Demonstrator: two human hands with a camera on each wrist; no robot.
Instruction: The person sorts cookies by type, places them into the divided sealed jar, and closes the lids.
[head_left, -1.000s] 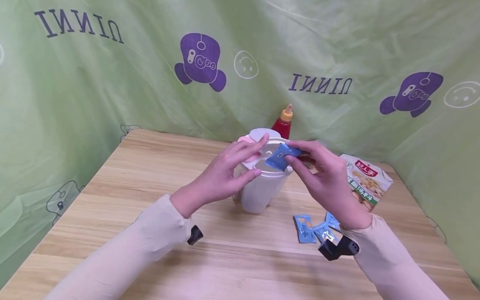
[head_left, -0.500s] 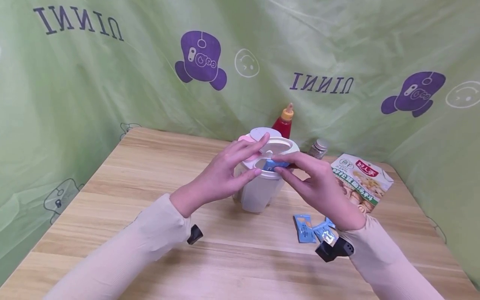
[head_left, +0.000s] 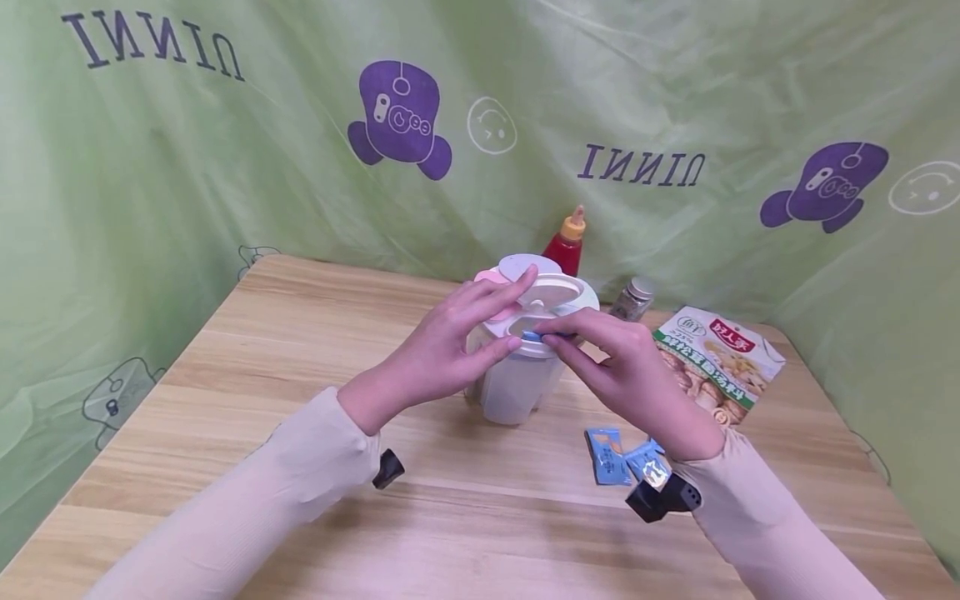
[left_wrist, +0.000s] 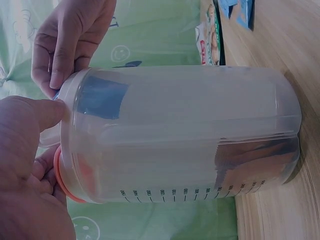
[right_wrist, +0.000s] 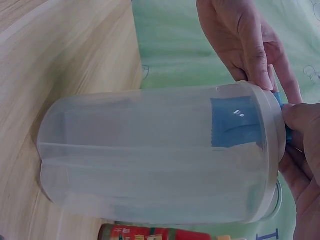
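A translucent storage container (head_left: 510, 392) stands upright on the wooden table, its round lid divided into coloured flaps. One pale flap (head_left: 553, 293) is raised over an opening. My left hand (head_left: 438, 346) grips the container's top, thumb at the front rim and fingers across the lid. With thumb and fingers, my right hand (head_left: 626, 358) pinches a small blue packet (head_left: 531, 337) at that opening. Most of the packet (right_wrist: 235, 122) shows through the wall, inside the upper part of the container. A brown packet (left_wrist: 255, 162) lies low in another compartment, seen in the left wrist view.
More blue packets (head_left: 609, 457) lie on the table (head_left: 465, 533) by my right wrist. A white and green food package (head_left: 720, 362) lies at the right. Behind the container stand a red bottle (head_left: 564, 252) with a yellow cap and a small silver-capped jar (head_left: 633, 298).
My right hand has moved left and down, carrying the blue packet from above the lid into the opening. The left hand has stayed in place on the container.
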